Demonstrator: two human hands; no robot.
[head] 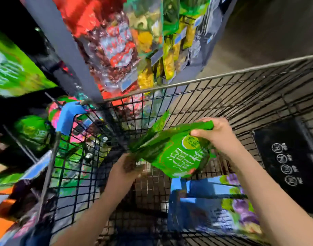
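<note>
A: Over the cart [205,79], mid-basket: green snack bags [184,157] held in the air, above the wire floor. Count uncertain because of motion blur. At least one puffed bag, with flatter ones fanned toward the left.

B: Hands?

A: Right hand [221,137] pinches the top seam, thumb on the front face, fingers behind. Left hand [124,172] curls round the lower left end of the bunch. How its fingers lie is too blurred to tell.

B: Handling estimate?

A: Judged light, soft, air-filled film. Glossy, so probably slippery bag against bag, and the fanned ones could slide out. Contents likely crushable, so no squeezing the belly.

B: Best hold?

A: The flat sealed seams at either end. They are the stiffest part, with nothing inside to break. Gather both ends so the stack acts as one.

B: Landing spot?

A: Blue packet [210,201] lies low at the right of the basket, with bare wire to its left. Snack shelf [116,50] stands just beyond the rim.
</note>
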